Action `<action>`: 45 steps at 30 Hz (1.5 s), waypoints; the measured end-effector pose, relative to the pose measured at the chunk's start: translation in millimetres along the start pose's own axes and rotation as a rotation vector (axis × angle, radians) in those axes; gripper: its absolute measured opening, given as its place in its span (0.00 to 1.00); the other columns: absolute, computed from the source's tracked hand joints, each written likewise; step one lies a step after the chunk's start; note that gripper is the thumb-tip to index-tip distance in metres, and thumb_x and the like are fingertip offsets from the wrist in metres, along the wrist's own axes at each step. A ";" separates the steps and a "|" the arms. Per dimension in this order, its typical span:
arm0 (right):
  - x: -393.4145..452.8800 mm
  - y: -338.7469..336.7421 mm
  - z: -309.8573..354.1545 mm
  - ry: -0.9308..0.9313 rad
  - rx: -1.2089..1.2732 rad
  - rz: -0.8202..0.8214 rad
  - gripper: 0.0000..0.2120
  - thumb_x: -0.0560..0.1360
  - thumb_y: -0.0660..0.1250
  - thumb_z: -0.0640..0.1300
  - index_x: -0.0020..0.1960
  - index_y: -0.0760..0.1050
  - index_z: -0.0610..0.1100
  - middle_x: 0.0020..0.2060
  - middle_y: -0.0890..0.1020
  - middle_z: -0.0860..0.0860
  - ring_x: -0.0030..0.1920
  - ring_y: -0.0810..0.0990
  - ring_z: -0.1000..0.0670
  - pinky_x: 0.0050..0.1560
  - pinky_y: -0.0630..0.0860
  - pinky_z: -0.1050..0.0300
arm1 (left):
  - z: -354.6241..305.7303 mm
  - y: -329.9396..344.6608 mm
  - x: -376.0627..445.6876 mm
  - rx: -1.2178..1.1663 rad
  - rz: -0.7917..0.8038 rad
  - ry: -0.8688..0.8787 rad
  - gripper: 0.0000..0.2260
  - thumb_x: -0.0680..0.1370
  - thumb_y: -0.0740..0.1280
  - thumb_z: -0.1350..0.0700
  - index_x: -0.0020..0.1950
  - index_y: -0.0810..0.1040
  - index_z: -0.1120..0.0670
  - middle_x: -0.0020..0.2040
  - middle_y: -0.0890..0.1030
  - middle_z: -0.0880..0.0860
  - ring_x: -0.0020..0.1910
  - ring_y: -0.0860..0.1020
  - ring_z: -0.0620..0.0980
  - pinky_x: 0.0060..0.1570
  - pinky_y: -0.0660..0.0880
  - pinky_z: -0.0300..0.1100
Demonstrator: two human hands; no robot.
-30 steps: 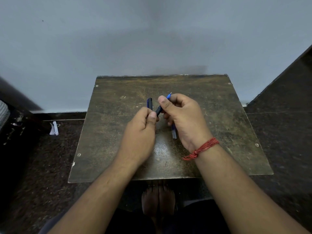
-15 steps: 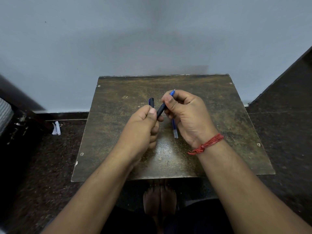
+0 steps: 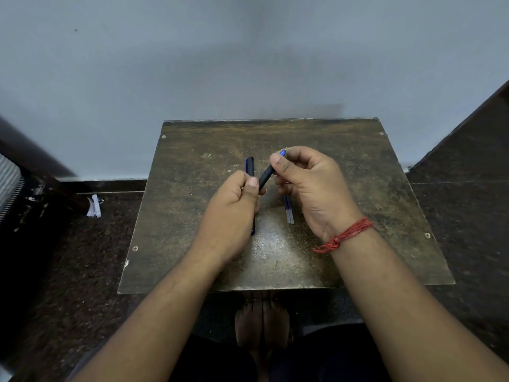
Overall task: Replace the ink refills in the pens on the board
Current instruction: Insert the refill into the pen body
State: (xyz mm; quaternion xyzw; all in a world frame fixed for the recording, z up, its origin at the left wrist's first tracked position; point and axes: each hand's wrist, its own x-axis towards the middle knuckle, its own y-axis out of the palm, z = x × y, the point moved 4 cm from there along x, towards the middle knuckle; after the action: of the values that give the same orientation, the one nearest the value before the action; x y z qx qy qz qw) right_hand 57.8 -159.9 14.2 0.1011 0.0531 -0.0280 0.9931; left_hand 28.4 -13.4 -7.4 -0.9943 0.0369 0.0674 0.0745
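Two hands at work above board (image 3: 385, 188). Left hand (image 3: 231, 213) grips pen (image 3: 265, 176) barrel, steadying it. Right hand (image 3: 311, 186) pinches tip end, likely unscrewing. Pen axis diagonal, tip pointing far-right. Second pen (image 3: 250, 166) partly hidden behind left hand; refills (image 3: 288, 213) lie on board, lengthwise near-far.

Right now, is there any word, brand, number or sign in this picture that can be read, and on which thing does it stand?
None can be read.
Pen in the hands: no print shows.
Pen on the board: no print shows.
Refills on the board: too small to tell.
White scrap on the floor: too small and blurred to read.
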 end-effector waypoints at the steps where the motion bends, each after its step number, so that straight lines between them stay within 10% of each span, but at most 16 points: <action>1: -0.2 0.3 0.2 0.004 0.011 0.024 0.02 0.76 0.72 0.37 0.46 0.82 0.43 0.35 0.83 0.52 0.35 0.79 0.54 0.36 0.76 0.60 | 0.6 -0.2 0.3 -0.007 0.000 -0.003 0.16 0.79 0.57 0.40 0.46 0.75 0.51 0.26 0.69 0.42 0.23 0.63 0.41 0.30 0.58 0.43; 8: 0.3 -0.5 3.4 0.027 0.102 0.070 0.10 0.77 0.69 0.36 0.57 0.80 0.42 0.48 0.86 0.45 0.44 0.83 0.49 0.45 0.80 0.55 | -1.4 -2.4 -0.7 -0.030 -0.005 0.004 0.16 0.80 0.57 0.41 0.48 0.76 0.52 0.26 0.69 0.42 0.24 0.63 0.40 0.29 0.59 0.41; 16: -2.1 -1.3 2.2 0.030 -0.074 0.014 0.06 0.74 0.75 0.43 0.44 0.77 0.47 0.30 0.78 0.53 0.27 0.74 0.56 0.27 0.67 0.61 | 0.3 -1.7 0.2 -0.027 0.022 0.004 0.14 0.80 0.57 0.40 0.44 0.77 0.46 0.27 0.69 0.42 0.23 0.63 0.40 0.29 0.59 0.42; 25: -2.8 -1.2 4.9 0.092 0.040 0.056 0.10 0.76 0.67 0.34 0.56 0.80 0.41 0.51 0.87 0.45 0.30 0.75 0.53 0.30 0.70 0.59 | 0.5 -2.3 0.2 -0.025 0.022 -0.002 0.15 0.81 0.57 0.42 0.47 0.76 0.50 0.28 0.69 0.43 0.24 0.63 0.40 0.29 0.59 0.42; 32: -1.6 -5.6 1.2 0.057 -0.083 -0.026 0.08 0.74 0.75 0.47 0.44 0.76 0.47 0.37 0.81 0.46 0.26 0.73 0.55 0.25 0.67 0.61 | -0.4 -0.3 -0.2 -0.038 0.036 0.000 0.14 0.80 0.58 0.41 0.45 0.77 0.48 0.28 0.69 0.43 0.24 0.63 0.41 0.29 0.59 0.42; 41: -4.1 -0.3 6.6 0.124 0.082 0.040 0.12 0.76 0.63 0.31 0.56 0.79 0.39 0.50 0.87 0.42 0.30 0.75 0.53 0.26 0.67 0.60 | 0.9 -2.0 0.5 -0.034 0.032 -0.006 0.14 0.80 0.57 0.41 0.46 0.77 0.48 0.27 0.69 0.42 0.24 0.63 0.41 0.30 0.59 0.42; 45: -3.1 -3.4 3.7 0.104 -0.007 -0.007 0.04 0.77 0.70 0.39 0.51 0.78 0.44 0.46 0.85 0.44 0.29 0.76 0.54 0.25 0.66 0.60 | -0.3 -1.9 0.0 -0.041 0.037 0.001 0.15 0.80 0.57 0.41 0.47 0.76 0.50 0.27 0.68 0.43 0.24 0.63 0.40 0.29 0.59 0.42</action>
State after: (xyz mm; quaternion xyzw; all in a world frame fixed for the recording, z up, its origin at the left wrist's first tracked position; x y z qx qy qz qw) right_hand 54.9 -163.9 17.5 0.0989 0.1052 -0.0259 0.9892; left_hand 28.6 -11.6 -6.9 -0.9948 0.0540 0.0687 0.0528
